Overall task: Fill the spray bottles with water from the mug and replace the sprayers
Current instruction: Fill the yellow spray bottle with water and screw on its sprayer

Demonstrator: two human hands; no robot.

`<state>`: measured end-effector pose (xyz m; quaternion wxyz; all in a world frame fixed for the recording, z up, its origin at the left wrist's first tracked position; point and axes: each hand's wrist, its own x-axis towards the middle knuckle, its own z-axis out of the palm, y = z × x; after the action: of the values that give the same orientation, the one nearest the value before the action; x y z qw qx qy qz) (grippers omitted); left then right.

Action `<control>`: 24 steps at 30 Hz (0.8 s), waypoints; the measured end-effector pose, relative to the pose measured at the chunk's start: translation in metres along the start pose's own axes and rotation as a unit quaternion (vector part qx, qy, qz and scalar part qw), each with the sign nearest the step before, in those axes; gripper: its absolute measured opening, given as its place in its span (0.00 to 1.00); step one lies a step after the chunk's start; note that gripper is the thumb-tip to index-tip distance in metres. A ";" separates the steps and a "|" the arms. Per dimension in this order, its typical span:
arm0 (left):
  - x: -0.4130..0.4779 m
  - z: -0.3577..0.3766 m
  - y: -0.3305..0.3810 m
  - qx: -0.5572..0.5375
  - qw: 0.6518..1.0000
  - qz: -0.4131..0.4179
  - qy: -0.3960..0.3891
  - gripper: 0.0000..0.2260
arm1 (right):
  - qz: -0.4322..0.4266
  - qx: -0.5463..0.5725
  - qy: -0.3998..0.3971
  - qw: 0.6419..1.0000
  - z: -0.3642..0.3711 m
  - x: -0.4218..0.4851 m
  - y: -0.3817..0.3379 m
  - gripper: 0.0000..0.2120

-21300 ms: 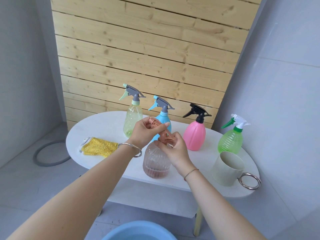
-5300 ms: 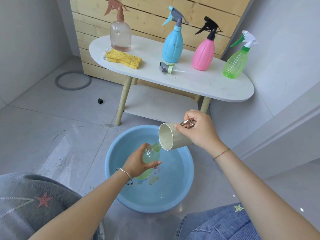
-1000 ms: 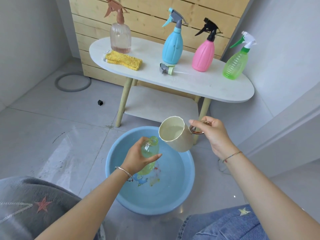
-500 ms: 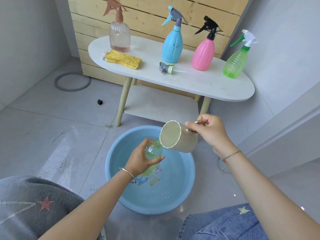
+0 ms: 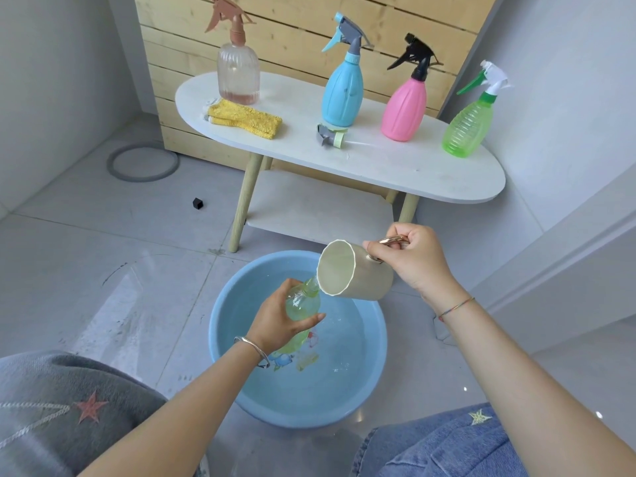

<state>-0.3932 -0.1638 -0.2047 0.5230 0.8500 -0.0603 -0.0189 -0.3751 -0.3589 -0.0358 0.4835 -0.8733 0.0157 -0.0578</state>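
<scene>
Ahead of right hand (image 5: 411, 261): table leg (image 5: 409, 208) close, lower shelf (image 5: 320, 208) and tabletop (image 5: 395, 166) beyond. Below both hands: basin (image 5: 220, 315), rim all round. Between hands: mug (image 5: 358, 278) lip at bottle (image 5: 304, 304) mouth, no gap. Left of left hand (image 5: 275, 323): open floor (image 5: 137, 287).

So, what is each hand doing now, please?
Left hand: grips the pale green bottle.
Right hand: holds the mug by its handle.
</scene>
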 end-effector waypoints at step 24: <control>-0.002 0.003 -0.001 -0.001 1.000 -0.014 -0.015 0.24 | -0.085 -0.046 0.003 0.995 0.005 0.007 -0.001 0.19</control>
<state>-0.3953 -0.1652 -0.2072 0.5228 0.8497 -0.0562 -0.0387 -0.3680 -0.3547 -0.0371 0.4357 -0.8928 -0.0550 -0.1004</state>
